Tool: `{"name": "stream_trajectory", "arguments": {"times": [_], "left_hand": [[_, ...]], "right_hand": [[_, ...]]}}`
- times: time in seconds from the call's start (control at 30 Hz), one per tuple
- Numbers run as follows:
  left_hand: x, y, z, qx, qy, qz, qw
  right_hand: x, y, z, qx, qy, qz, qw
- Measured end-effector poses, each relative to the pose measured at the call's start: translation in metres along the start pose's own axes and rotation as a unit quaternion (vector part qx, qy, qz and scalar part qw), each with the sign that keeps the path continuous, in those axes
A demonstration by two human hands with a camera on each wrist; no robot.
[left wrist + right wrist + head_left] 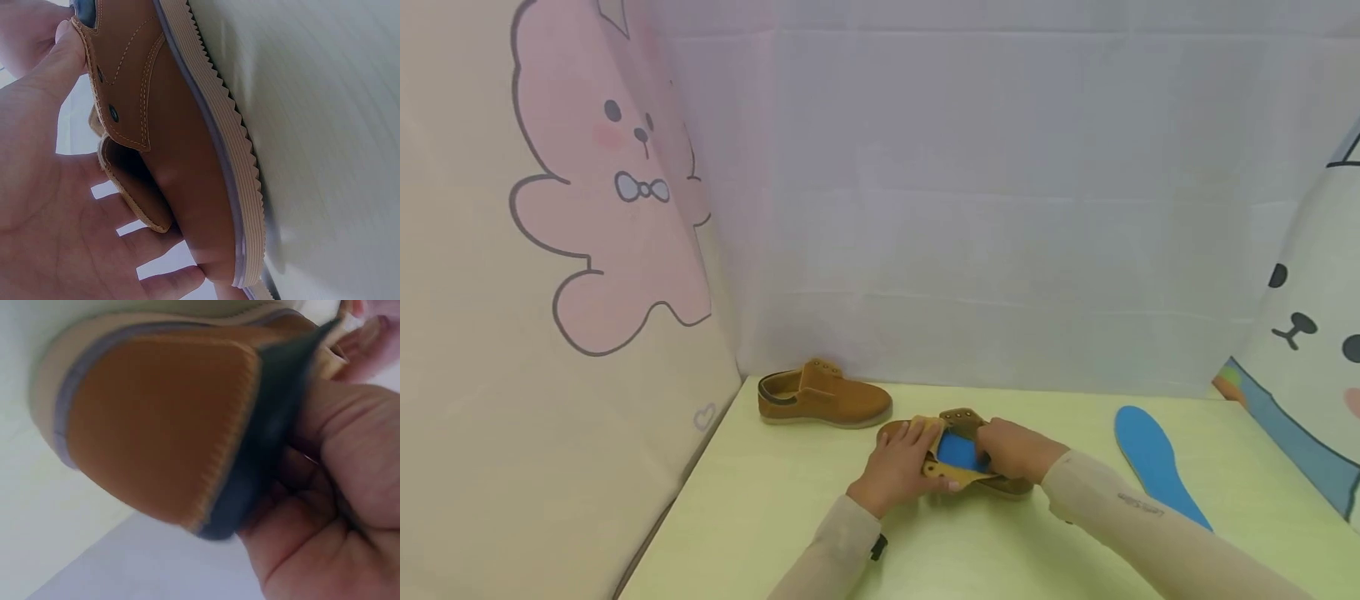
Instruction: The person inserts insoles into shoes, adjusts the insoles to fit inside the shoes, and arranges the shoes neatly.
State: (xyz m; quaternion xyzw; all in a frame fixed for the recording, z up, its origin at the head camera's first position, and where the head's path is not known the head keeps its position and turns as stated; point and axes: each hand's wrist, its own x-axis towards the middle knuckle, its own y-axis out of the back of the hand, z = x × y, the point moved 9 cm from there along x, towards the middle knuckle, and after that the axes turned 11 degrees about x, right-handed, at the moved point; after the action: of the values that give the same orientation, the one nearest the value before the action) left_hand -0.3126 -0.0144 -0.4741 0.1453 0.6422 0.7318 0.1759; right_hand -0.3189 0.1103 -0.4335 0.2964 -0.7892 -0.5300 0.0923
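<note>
A brown leather shoe lies on the table with its lace flaps spread and a blue insole inside its opening. My left hand holds the front part. In the left wrist view its thumb presses a lace flap's edge, while the fingers reach across the tongue toward the toe. My right hand has its curled fingers in the opening at the insole's rear end. The right wrist view shows them just inside the dark heel collar; their tips are hidden.
A matching brown shoe stands at the table's back left, toe pointing right. Another blue insole lies flat on the right, beyond my right forearm. White cloth hangs behind the pale table, with printed cloths at both sides.
</note>
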Motion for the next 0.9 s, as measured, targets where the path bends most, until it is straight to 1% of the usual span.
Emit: {"name": "stream_trajectory", "arguments": {"times": [0.1,0.2,0.33,0.43,0.6,0.9], "left_hand": [[0.001,0.000,0.000,0.015,0.003,-0.005,0.9999],[0.002,-0.001,-0.001,0.024,0.005,-0.003,0.9997],[0.003,-0.003,-0.001,0.016,0.000,-0.002,0.9999],[0.002,-0.002,-0.001,0.005,-0.002,-0.005,1.0000],[0.002,-0.001,-0.001,0.005,-0.001,-0.006,1.0000],[0.002,-0.004,-0.001,0.018,0.006,-0.010,0.9998]], "right_hand": [[-0.001,0.005,-0.001,-0.013,0.002,-0.012,1.000],[0.000,0.008,-0.003,-0.009,0.000,-0.034,0.999],[0.000,0.009,-0.003,-0.006,-0.016,-0.056,0.998],[0.000,0.008,-0.002,-0.019,-0.023,-0.053,0.998],[0.002,0.004,-0.003,-0.049,-0.021,-0.040,0.998],[0.002,-0.001,-0.004,-0.052,-0.010,-0.032,0.998]]}}
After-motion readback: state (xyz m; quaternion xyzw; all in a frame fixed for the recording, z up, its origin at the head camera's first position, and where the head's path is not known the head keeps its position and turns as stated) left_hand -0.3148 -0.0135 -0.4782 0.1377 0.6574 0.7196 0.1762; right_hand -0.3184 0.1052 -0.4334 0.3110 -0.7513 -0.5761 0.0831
